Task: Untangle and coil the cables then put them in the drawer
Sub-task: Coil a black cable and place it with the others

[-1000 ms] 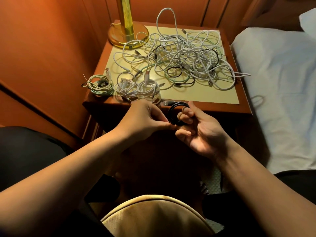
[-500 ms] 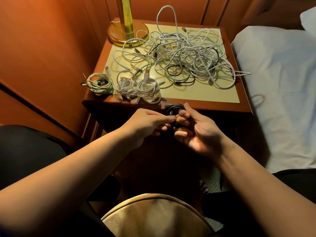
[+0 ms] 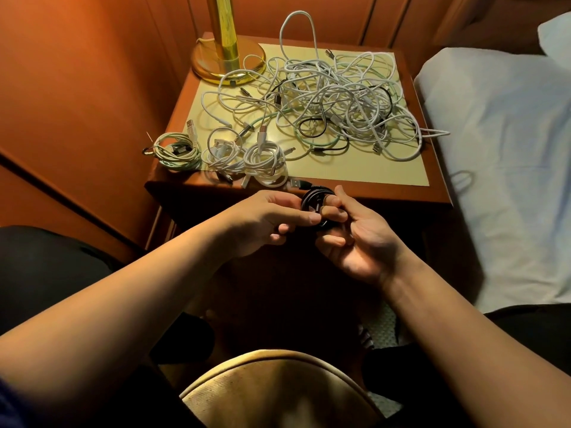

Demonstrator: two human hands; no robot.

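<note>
A small coil of black cable [image 3: 312, 200] hangs between my hands just in front of the nightstand's front edge, its silver USB plug sticking out to the upper left. My right hand [image 3: 355, 233] has fingers curled round the coil. My left hand [image 3: 272, 217] pinches the coil's lower side with thumb and forefinger. A big tangle of white, mint and black cables [image 3: 333, 100] covers the back of the nightstand top. Three finished coils lie along its front left: a mint one [image 3: 177, 151] and two white ones [image 3: 224, 154] [image 3: 267, 163].
A brass lamp base [image 3: 227, 61] stands on the back left corner of the wooden nightstand [image 3: 386, 193]. A bed with a white sheet [image 3: 509, 180] is close on the right, a wood-panelled wall on the left. A tan cushion [image 3: 278, 390] sits at the bottom.
The black coil has been drawn tighter and smaller between my hands. My left hand shifted from beside the coil to pinching its lower side.
</note>
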